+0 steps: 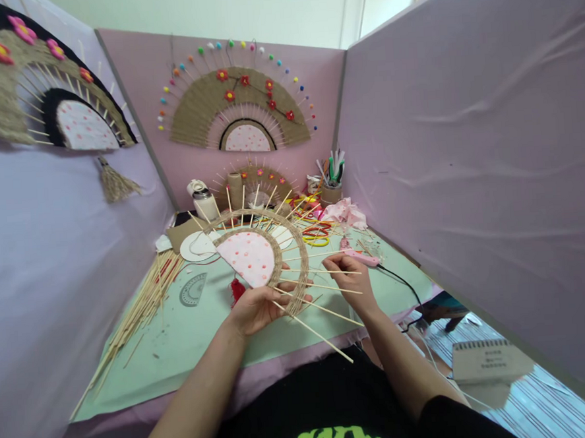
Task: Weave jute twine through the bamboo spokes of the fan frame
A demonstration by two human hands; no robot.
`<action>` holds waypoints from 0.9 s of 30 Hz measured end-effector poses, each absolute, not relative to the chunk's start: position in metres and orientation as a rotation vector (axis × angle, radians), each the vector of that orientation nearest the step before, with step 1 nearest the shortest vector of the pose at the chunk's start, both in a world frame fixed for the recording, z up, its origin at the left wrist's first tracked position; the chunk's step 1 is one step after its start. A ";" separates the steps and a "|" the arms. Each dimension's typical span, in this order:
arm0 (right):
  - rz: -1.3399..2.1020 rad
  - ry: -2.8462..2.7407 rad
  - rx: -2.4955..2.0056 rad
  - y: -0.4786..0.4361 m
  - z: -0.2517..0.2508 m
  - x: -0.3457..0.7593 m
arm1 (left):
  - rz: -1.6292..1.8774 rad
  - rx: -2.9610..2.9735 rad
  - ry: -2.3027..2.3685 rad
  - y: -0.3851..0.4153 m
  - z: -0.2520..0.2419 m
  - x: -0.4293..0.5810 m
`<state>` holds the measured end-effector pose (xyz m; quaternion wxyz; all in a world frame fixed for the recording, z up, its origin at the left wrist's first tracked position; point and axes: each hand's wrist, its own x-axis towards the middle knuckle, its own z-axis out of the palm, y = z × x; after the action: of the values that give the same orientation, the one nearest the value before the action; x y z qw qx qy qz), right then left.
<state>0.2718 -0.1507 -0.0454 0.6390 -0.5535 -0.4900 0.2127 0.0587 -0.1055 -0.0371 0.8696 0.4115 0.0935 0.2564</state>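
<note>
My left hand [263, 307] grips the lower edge of a handmade fan [301, 245], thumb in front and fingers behind. The fan has a white half-round centre [249, 256] with pink spots, a band of woven twine around it, and thin wooden sticks fanning outward. A second twine band crosses the sticks further out. Beside the right-hand sticks, my right hand [350, 280] is closed in a pinch; what its fingertips hold, if anything, is too small to make out. Just beyond it lies a pink glue gun [363, 258] with a black cord.
Loose wooden sticks [142, 307] lie along the table's left side, near a clear protractor [192, 290] and a red tassel [237, 291]. Behind are a white bottle [205, 204], a twine spool [236, 191] and a tool pot [331, 194]. A finished fan [192, 119] hangs on the back panel.
</note>
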 end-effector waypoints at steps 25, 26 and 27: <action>0.104 -1.648 -1.163 -0.183 -0.015 0.320 | 0.697 0.812 0.179 -0.098 -0.035 0.052; 0.087 -1.654 -1.152 -0.186 -0.012 0.319 | 0.702 0.809 0.188 -0.098 -0.034 0.051; 0.067 -1.649 -1.141 -0.188 -0.010 0.318 | 0.705 0.810 0.195 -0.098 -0.034 0.051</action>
<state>0.3176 -0.1878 -0.0096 0.5375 -0.4796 -0.6930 0.0283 0.0514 -0.0977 -0.0339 0.8547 0.3853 0.0928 0.3352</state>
